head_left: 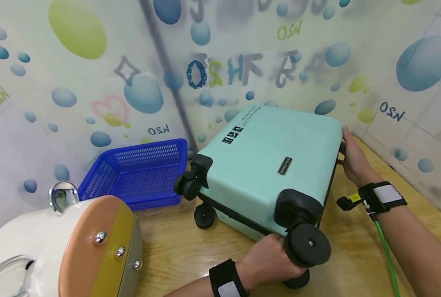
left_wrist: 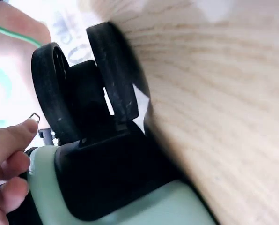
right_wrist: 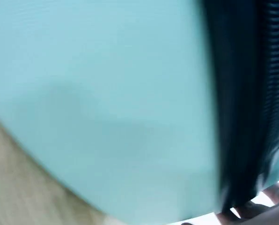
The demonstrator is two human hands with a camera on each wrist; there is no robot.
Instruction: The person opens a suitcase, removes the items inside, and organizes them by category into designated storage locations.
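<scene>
The suitcase (head_left: 268, 165), mint green with black trim, fills the centre of the head view. It lies flat on one broad side on the wooden table (head_left: 354, 251), wheels toward the lower edge of the frame and top end toward the upper right. It appears closed: the black zip band runs unbroken along the visible side. Judged from this position, the case is already laid down and is held at both ends. No opening has begun, and whether it is being turned or shifted cannot be told.

The right hand (head_left: 354, 159) sits at the right edge of the case, at its far top end. Its fingers wrap over the corner, and the thumb side lies on the upper shell. The right wrist view shows only green shell, the dark zip band (right_wrist: 242, 108) and a fingertip at the lower right, so how tightly it holds cannot be told.

The left hand (head_left: 270, 258) is at lower centre, against the bottom end of the case beside the near wheel (head_left: 309, 243). The left wrist view shows curled fingers (left_wrist: 11, 159) touching the green shell just beside the black wheel housing (left_wrist: 111, 178). Whether they clasp the edge or merely press on it cannot be told.

A blue basket (head_left: 139, 173) stands to the left, near the far wheels. A white and orange bag (head_left: 76, 243) occupies the lower left corner.
</scene>
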